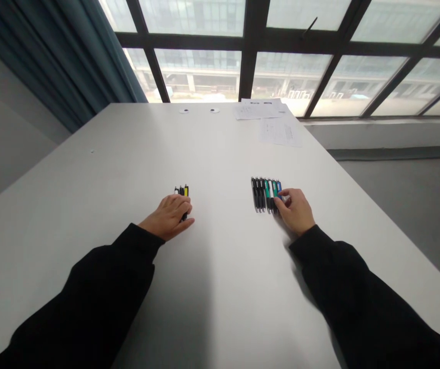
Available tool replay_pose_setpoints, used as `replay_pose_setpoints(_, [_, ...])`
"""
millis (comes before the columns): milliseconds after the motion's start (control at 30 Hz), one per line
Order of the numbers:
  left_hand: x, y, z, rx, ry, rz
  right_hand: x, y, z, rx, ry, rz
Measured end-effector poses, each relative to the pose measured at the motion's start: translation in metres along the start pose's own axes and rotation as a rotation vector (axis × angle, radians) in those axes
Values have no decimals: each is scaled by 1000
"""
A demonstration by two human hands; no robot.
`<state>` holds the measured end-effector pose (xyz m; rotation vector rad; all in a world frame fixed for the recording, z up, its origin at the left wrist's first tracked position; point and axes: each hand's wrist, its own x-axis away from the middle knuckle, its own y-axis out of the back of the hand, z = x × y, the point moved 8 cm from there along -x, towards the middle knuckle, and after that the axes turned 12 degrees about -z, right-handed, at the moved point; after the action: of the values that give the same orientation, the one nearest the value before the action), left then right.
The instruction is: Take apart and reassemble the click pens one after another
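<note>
On the left, my left hand (pixel 172 212) lies over a few pens, its thumb stretched out and apart from the fingers. The tops of a white pen (pixel 176 190), a black pen (pixel 181 190) and a yellow pen (pixel 186 190) show past its fingers; their lower parts are mostly covered. To the right, several pens lie side by side in a row: black pens (pixel 257 195), then green pens (pixel 267 188) with a white one (pixel 270 187) among them. At the row's right end my right hand (pixel 295 209) has thumb and fingertips closed on a blue pen (pixel 279 185).
Both pen groups lie on a large white table (pixel 220 154). Printed papers (pixel 260 110) are near its far right edge, and two small white oval fittings (pixel 184 111) near the far edge. Beyond are windows (pixel 197 77) and a blue curtain (pixel 89 56).
</note>
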<state>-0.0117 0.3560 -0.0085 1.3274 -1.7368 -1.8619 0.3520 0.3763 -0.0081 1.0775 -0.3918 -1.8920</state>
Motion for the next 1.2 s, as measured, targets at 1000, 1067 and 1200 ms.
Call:
replay_pose_setpoints(1000, [-39,8,-82,-17,-138,-150,-2,2,-3,-31,-67,-21])
replay_pose_setpoints(1067, [-61,-9,-116,54,-213,-99,-2,2,-3,-43,-77,-18])
replay_pose_setpoints(1200, [-106,-45,-152,163,-289,-45,-1,1,-6,-69,-92,-14])
